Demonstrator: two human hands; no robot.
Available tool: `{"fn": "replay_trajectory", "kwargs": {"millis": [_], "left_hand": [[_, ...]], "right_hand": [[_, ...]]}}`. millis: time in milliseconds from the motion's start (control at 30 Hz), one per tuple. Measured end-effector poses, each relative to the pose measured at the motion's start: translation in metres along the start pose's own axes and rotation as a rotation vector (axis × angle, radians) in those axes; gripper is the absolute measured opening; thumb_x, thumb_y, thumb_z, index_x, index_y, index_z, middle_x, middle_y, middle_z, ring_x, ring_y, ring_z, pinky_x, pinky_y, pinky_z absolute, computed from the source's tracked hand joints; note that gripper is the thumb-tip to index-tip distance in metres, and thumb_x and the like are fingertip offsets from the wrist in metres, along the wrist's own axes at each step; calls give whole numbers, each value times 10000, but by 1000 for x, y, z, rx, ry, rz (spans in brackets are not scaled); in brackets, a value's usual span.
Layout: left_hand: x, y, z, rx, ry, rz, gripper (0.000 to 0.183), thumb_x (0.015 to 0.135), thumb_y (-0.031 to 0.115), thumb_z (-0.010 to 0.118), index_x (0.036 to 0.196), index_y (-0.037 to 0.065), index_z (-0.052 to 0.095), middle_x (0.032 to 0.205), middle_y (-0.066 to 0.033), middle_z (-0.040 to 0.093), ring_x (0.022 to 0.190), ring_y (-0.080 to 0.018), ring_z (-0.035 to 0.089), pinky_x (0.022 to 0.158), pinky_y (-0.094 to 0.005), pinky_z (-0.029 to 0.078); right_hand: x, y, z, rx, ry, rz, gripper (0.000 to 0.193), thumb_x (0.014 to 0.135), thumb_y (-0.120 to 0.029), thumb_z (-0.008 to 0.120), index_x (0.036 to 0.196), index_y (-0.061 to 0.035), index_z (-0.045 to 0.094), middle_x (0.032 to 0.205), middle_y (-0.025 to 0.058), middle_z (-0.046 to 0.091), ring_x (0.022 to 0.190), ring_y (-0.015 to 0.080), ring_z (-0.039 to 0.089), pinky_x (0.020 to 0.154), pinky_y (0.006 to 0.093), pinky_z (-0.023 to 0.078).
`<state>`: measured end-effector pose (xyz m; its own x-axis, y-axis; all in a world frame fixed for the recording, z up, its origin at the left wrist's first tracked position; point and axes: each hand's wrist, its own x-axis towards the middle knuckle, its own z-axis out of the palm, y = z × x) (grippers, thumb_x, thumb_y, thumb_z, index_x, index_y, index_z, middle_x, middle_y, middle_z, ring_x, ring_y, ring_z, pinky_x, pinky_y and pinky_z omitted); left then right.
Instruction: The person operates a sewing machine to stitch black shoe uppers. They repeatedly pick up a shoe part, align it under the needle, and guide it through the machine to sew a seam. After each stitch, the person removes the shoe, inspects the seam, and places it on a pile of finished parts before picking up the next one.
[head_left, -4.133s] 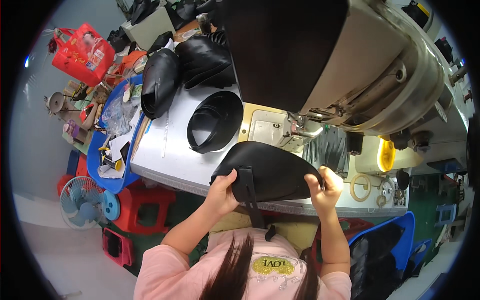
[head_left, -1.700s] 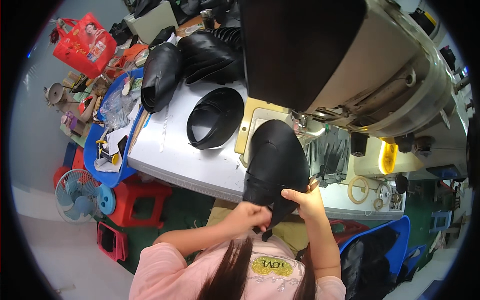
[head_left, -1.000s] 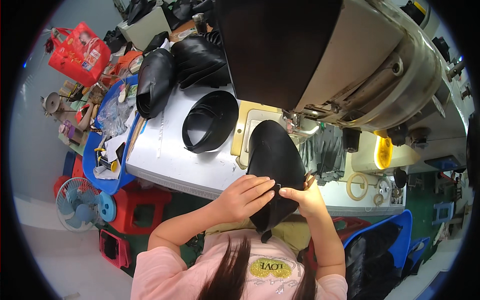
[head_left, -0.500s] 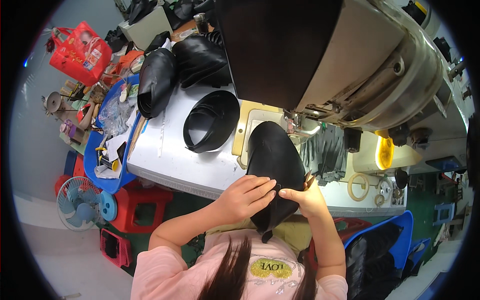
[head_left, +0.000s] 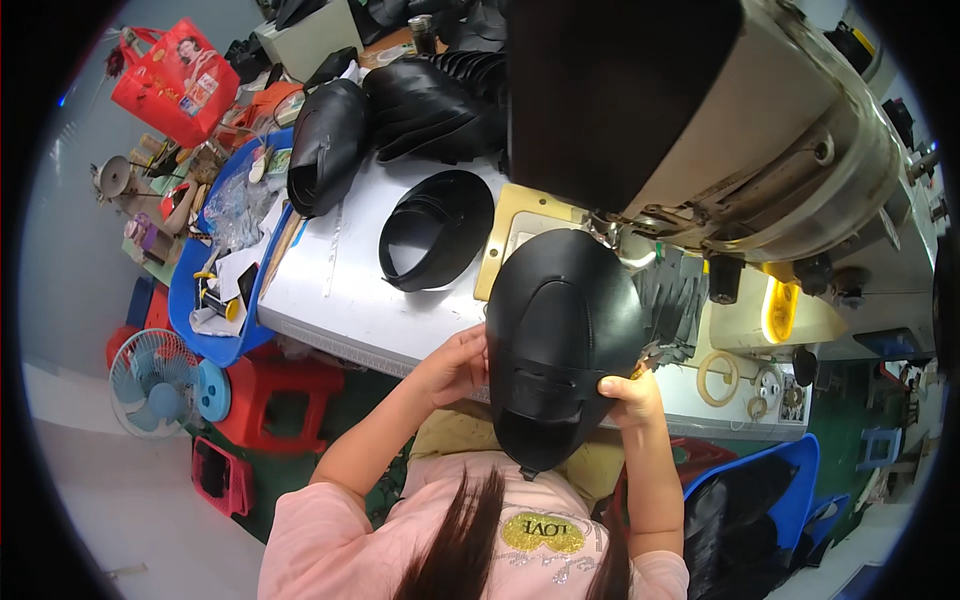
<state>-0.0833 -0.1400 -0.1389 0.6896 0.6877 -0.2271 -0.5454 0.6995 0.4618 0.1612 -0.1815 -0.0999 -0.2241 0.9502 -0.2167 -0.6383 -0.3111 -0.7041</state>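
Note:
A black leather shoe upper is spread in front of me, its rounded face with stitched panels and a strap turned up. My right hand grips its right edge, thumb on top and the other fingers mostly hidden behind. A small brownish pointed thing shows by those fingers, too small to name. At the left edge, my left hand is closed with its fingertips on the upper, partly hidden by it. Just beyond stands the sewing machine, its needle area partly covered by the upper. Another curled black upper lies on the white table.
Stacked black uppers stand at the back of the table. A blue bin of scraps and tools is at the left, above a red stool and a fan. Dark strips hang right of the needle. Another blue bin holds black pieces.
The upper has been opened out and turned so its broad stitched face shows. My left hand has moved from its middle to its left edge; my right hand keeps the right edge.

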Motion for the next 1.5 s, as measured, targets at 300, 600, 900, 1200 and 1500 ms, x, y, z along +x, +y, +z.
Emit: {"fn": "replay_trajectory", "kwargs": {"millis": [300,600,900,1200,1500], "left_hand": [[-7,-3,9,981,279,753,497,740,201,642,1154,13,442,1109,-100,518,979,-206,513,885,-340,375],[6,7,70,2177,-248,1356,246,694,101,614,923,42,549,1058,-129,530,983,-278,518,857,-426,422],[52,42,83,1979,-282,1525,161,635,-4,597,796,-3,583,906,-136,588,862,-285,572,720,-378,499],[91,60,87,1857,-225,1450,256,584,-36,603,833,26,600,935,-102,578,859,-262,560,705,-342,467],[103,59,76,1688,-163,1248,214,627,-17,627,832,43,613,908,-80,587,822,-250,555,707,-334,444]], "right_hand": [[0,-3,4,-98,80,-61,624,572,50,693,1139,10,436,963,101,581,871,204,580,797,330,467],[13,-13,37,-248,47,-80,394,629,45,676,999,25,541,900,85,597,780,142,573,740,286,477],[45,-34,35,-278,118,-126,282,662,-48,687,917,5,579,821,76,610,726,131,576,693,264,475],[42,-41,0,-442,189,-241,176,668,-101,702,783,-44,582,684,6,561,625,60,500,594,207,409],[51,-48,9,-393,242,-323,247,655,-196,702,699,-115,473,564,-66,393,489,29,338,443,166,249]]}}
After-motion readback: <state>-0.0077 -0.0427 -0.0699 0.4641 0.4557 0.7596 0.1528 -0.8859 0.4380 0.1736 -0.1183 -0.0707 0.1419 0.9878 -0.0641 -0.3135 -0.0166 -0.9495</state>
